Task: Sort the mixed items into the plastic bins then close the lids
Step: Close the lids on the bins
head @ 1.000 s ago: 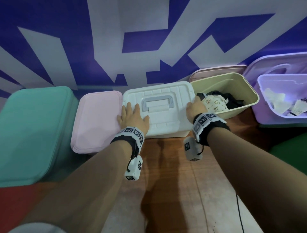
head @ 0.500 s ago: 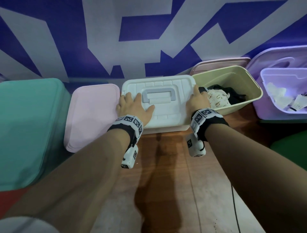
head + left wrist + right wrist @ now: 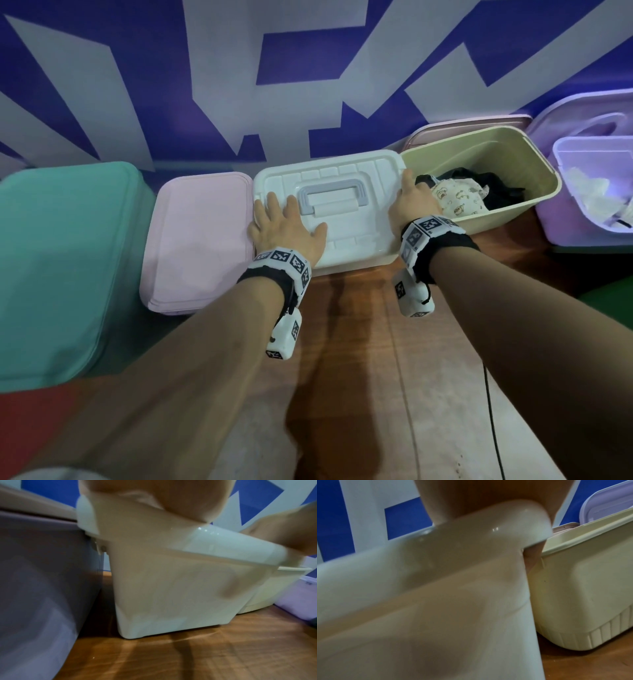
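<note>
while the left hand (image 3: 287, 229) lies flat with straight fingers on the white lid (image 3: 346, 192) beside its grey handle (image 3: 330, 198), the right hand (image 3: 412, 205) grasps the lid's right edge, fingers curled under it. the white bin (image 3: 171, 595) stands between a closed pink bin (image 3: 195, 240) and an open cream bin (image 3: 507, 150) holding clothes (image 3: 459, 202).

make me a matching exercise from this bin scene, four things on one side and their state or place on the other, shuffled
Things:
1. white bin
2. yellow-green bin
3. pink bin
4. left hand

States or places:
A. open, with clothes inside
B. flat on the white lid, left of the grey handle
C. lid on, with both hands on it
D. lid on, untouched, between the teal bin and the white one

Pairs: 1-C, 2-A, 3-D, 4-B
</note>
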{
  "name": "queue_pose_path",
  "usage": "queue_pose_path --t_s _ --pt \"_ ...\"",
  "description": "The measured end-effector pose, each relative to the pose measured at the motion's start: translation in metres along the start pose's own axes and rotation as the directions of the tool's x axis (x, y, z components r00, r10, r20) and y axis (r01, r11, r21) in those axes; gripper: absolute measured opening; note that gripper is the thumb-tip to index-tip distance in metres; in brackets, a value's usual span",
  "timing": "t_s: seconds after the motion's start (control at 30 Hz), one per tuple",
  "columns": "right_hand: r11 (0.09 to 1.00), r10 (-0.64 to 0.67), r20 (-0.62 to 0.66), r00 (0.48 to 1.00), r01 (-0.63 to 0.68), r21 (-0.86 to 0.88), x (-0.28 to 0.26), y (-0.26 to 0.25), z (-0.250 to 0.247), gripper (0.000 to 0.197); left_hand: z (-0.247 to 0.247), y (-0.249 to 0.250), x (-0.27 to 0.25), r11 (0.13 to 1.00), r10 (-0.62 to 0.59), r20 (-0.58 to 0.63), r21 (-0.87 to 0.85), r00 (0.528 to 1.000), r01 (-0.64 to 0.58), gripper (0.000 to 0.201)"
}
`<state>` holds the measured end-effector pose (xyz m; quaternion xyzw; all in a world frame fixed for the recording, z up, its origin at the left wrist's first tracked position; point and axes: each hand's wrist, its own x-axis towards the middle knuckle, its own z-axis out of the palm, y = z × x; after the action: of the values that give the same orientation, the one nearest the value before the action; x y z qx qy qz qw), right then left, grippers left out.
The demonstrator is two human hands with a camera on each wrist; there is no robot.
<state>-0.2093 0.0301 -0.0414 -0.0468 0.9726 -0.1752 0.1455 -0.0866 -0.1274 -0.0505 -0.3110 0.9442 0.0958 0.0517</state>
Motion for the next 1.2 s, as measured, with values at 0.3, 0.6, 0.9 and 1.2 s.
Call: queue_pose_path --t_s 0.3,0.6,0.9,1.2 --pt "1.0 0.012 -0.04 0.999 -0.013 -0.018 -0.009 0.001 0.002 0.052 0.001 -0.003 0.0 1.0 0.011 0.008 -0.021 1.0 -0.011 0.077" --pt "0.996 -0.013 -0.104 0.994 0.004 -0.088 0.0 0.006 -0.013 0.038 -0.008 0.01 0.012 0.999 0.026 0.009 -0.022 1.0 -0.026 0.078" --pt "0.98 -0.145 0.027 0.989 0.14 0.144 0.014 0.009 0.0 0.057 0.009 0.013 0.014 0.997 0.051 0.045 0.048 0.998 -0.053 0.083" --pt "0.98 -0.109 0.04 0.993 0.101 0.172 0.013 0.011 0.001 0.057 0.009 0.014 0.012 0.997 0.063 0.033 0.045 0.997 -0.064 0.084"
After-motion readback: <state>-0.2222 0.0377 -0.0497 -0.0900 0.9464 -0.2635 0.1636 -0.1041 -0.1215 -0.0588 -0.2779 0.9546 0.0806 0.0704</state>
